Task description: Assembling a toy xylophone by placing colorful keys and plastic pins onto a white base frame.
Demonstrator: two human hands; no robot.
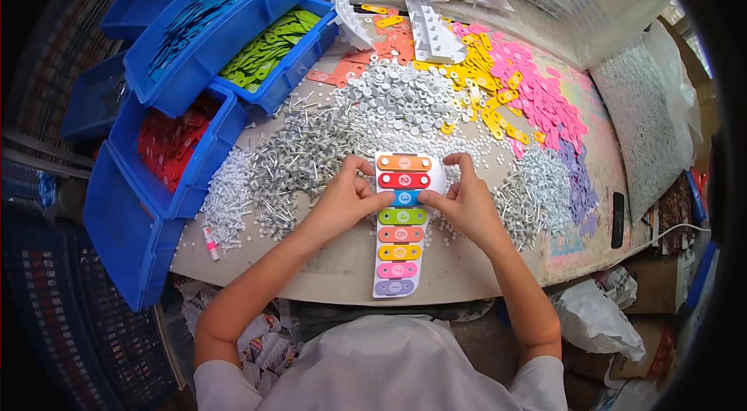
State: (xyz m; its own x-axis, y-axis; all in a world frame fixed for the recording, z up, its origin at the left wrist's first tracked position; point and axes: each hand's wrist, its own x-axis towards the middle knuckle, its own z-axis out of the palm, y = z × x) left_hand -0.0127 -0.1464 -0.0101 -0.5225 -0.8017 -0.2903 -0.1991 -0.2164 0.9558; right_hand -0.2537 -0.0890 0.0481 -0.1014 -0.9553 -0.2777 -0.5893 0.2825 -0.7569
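A toy xylophone [401,234] with a white base and a column of coloured bars lies at the table's near edge, in front of me. My left hand [347,195] grips its left side, thumb pressed on the left end of the blue bar [405,199]. From the other side my right hand [471,205] presses its thumb on that bar's right end, fingers bent by the base's edge. White round caps sit on the ends of the orange bar [404,163] and red bar [403,180]. Holes show at the ends of the lower bars. Both thumbs cover the blue bar's ends.
Beyond lie piles of white caps [405,96], metal pins [311,143], yellow bars [486,88] and pink bars [537,84]. Blue bins [194,45] with sorted bars stand at left. White bases [436,34] are stacked at the back. A glue-stick-like tube [211,244] lies at left.
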